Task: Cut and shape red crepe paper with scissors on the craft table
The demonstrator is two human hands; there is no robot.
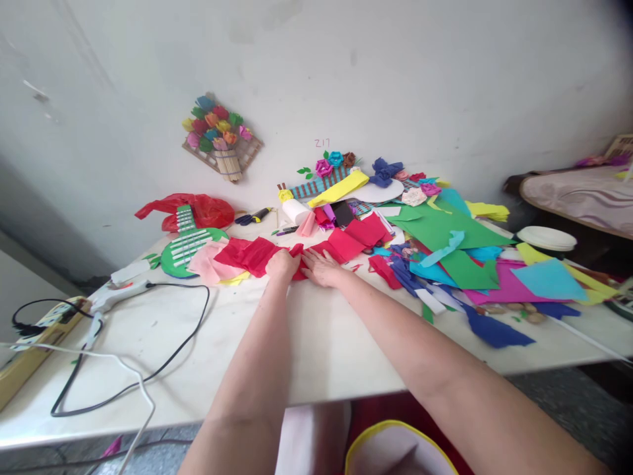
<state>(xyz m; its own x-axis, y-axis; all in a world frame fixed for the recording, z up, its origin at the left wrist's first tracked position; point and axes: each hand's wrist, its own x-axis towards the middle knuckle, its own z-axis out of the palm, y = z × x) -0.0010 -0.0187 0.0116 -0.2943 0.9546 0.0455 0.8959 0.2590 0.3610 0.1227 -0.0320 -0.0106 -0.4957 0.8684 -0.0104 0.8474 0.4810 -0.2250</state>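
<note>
A long strip of red crepe paper (257, 256) lies creased across the middle of the table. My left hand (281, 265) is closed, its fingers pinching the strip. Beside it my right hand (322, 269) rests flat on the same paper with its fingers stretched out. Between the two hands a bit of red paper stands up in a fold. Under the strip's left end are a pink crepe sheet (210, 262) and a bit of yellow paper. The strip runs on to the right as folded red panels (363, 236).
On the left are a green guitar-shaped craft (180, 247), a red plastic bag (208, 211), a glue gun (119, 295) with looping cords and a power strip (44, 346). Pliers (261, 215) lie behind. Coloured paper sheets (445, 227) heap on the right. Paper flowers (324, 167) lean against the wall.
</note>
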